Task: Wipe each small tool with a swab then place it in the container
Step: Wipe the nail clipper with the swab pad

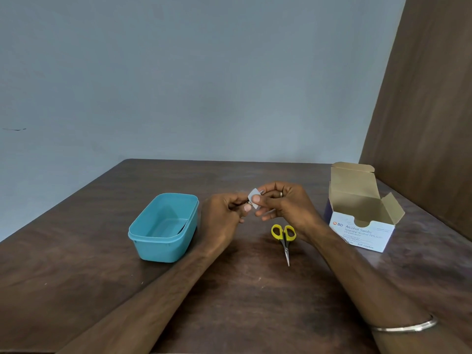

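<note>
At the centre of the frame, my right thumb and fingers (257,199) are pinched on a small white alcohol swab (254,200), folding it over the tip of a little metal tool (249,202). Most of that tool is hidden; only a sliver of metal shows at the swab's left edge, so I can't say what kind it is. My left hand (224,215) grips its other end, thumb and fingers curled tight round it, just left of the swab. My right hand (288,208) has a ring on one finger, and a metal bangle (406,325) sits on that forearm, lower right of the frame.

So I judge we're mid-wipe on this tool, both hands raised above the dark wooden table (76,264). The teal container (163,227) waits left of centre, just beside my left hand, with nothing I can make out inside. Yellow-handled scissors (284,240) lie on the table below my right hand, blades pointing toward the bottom of the frame, not yet picked up. The open alcohol swab box (362,226) stands at the right.

Next, as I read it: finish the rub, loosen the swab pinch, carry the tool left with my left hand and lower it inside the container's rim. Then the scissors need their turn, probably with a fresh swab.
</note>
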Motion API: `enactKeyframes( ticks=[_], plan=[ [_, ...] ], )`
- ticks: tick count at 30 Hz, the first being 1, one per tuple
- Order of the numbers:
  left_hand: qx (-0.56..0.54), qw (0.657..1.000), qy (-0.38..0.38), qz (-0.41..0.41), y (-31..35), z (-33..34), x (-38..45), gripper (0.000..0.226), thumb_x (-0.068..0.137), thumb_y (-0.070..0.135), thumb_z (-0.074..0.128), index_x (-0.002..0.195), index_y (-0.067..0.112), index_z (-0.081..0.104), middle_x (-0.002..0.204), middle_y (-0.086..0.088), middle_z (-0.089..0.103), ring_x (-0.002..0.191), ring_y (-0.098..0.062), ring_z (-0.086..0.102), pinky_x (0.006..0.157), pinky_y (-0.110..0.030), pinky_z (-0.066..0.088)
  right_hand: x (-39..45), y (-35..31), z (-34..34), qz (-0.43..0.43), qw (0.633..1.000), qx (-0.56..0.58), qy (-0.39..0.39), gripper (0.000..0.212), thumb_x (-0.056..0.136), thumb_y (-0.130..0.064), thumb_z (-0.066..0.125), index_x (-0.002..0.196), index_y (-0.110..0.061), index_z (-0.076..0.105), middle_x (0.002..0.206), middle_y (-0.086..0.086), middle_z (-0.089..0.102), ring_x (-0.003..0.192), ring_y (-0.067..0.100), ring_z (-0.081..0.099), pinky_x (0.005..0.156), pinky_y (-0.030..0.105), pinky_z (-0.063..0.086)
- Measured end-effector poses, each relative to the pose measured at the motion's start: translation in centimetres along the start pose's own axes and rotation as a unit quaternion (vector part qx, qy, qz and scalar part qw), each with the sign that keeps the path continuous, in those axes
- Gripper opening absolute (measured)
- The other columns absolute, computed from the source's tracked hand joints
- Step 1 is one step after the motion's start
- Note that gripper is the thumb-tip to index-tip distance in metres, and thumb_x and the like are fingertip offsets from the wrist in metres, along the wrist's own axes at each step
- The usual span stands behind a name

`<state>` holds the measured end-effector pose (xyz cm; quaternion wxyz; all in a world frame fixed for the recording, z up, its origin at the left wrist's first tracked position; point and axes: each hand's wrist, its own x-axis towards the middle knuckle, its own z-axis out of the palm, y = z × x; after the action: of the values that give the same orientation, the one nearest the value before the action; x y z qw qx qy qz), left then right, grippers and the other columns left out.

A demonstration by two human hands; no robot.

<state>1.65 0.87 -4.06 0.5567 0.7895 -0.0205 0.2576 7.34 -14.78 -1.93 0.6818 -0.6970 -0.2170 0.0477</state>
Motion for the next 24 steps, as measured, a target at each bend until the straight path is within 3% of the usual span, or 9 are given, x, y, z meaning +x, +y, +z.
enactKeyframes(
  ticks=[6,13,17,21,24],
  plan=[
    [0.016,1.000,0.000,0.011,0.1,-0.1,-0.2,0.025,0.087,0.011,0.070,0.106,0.027,0.074,0.087,0.017,0.074,0.073,-0.005,0.069,0.067,-0.033,0.061,0.0,0.2,-0.1,-0.010,0.999,-0.028,-0.011,0.010,0.094,-0.013,0.067,0.101,-0.009,0.072,0.087,0.008,0.078,0.075,0.026,0.076,0.065,0.032,0.055],
    [0.039,0.999,-0.007,0.020,-0.1,-0.1,-0.4,0.024,0.088,0.013,0.069,0.103,0.031,0.074,0.085,0.014,0.074,0.072,-0.008,0.068,0.068,-0.040,0.061,0.0,0.1,0.2,0.007,0.999,-0.054,-0.009,0.021,0.081,-0.013,0.080,0.098,-0.004,0.068,0.083,0.010,0.077,0.069,0.024,0.074,0.061,0.031,0.051],
    [0.026,0.999,-0.006,0.030,0.2,0.0,-0.5,0.026,0.089,0.011,0.068,0.107,0.028,0.074,0.092,0.013,0.074,0.076,-0.011,0.068,0.066,-0.040,0.061,0.0,0.2,0.0,-0.005,0.999,-0.049,0.004,0.003,0.090,-0.014,0.072,0.092,-0.013,0.073,0.085,0.010,0.077,0.069,0.025,0.071,0.065,0.035,0.050],
    [-0.001,0.998,-0.006,0.057,1.3,0.1,-0.9,0.035,0.085,0.015,0.072,0.094,0.048,0.065,0.085,0.021,0.070,0.075,-0.003,0.067,0.058,-0.026,0.058,0.1,0.3,-0.1,-0.003,0.999,-0.046,-0.004,0.015,0.098,-0.020,0.062,0.102,-0.011,0.073,0.088,0.010,0.077,0.069,0.025,0.069,0.067,0.037,0.052],
    [-0.011,0.999,0.009,0.052,1.4,0.2,-0.9,0.035,0.085,0.014,0.073,0.090,0.048,0.066,0.085,0.018,0.071,0.074,-0.004,0.066,0.060,-0.027,0.058,0.2,0.4,-0.1,0.010,0.999,-0.038,-0.021,0.019,0.099,-0.021,0.059,0.105,-0.008,0.072,0.091,0.012,0.077,0.068,0.025,0.069,0.069,0.039,0.053]
  ],
)
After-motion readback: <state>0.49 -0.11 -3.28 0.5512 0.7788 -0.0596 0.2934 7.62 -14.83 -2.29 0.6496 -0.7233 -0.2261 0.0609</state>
